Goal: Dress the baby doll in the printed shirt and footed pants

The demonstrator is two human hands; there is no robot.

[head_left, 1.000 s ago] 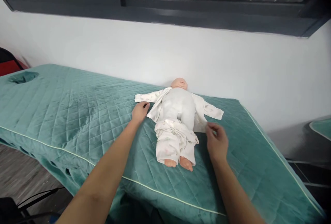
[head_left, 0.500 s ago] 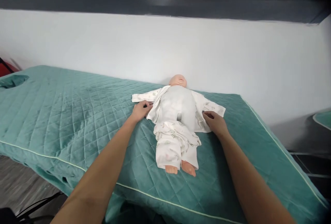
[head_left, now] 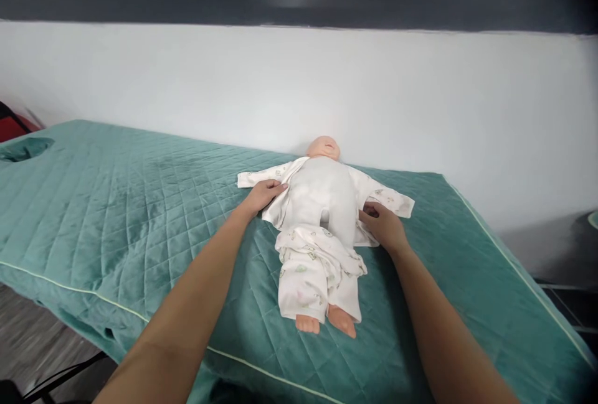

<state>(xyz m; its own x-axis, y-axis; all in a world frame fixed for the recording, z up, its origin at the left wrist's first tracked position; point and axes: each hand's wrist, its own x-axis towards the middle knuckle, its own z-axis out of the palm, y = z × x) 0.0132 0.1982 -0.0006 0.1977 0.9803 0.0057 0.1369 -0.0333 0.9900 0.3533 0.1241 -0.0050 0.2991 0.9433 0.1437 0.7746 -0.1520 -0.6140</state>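
Observation:
A baby doll (head_left: 322, 195) with a soft white body lies on its back, its head towards the wall. It wears a white printed baby shirt (head_left: 390, 197), spread open at the front with both sleeves out to the sides. White printed pants (head_left: 303, 286) sit bunched around its thighs, and the bare feet stick out below. My left hand (head_left: 265, 195) is closed on the shirt's left front edge, beside the doll's torso. At the opposite side my right hand (head_left: 385, 225) pinches the right front flap; its fingertips are partly hidden by the cloth.
The doll lies on a green quilted bed cover (head_left: 140, 205) with pale piping. A hole (head_left: 25, 149) is at the bed's far left. Behind stands a white wall (head_left: 210, 86) below a dark window frame (head_left: 299, 9). Something red (head_left: 9, 127) shows at the left edge.
My left hand has moved right and up onto the shirt edge. My right hand has shifted slightly inward with the right flap, towards the doll's body. The view has tilted a little.

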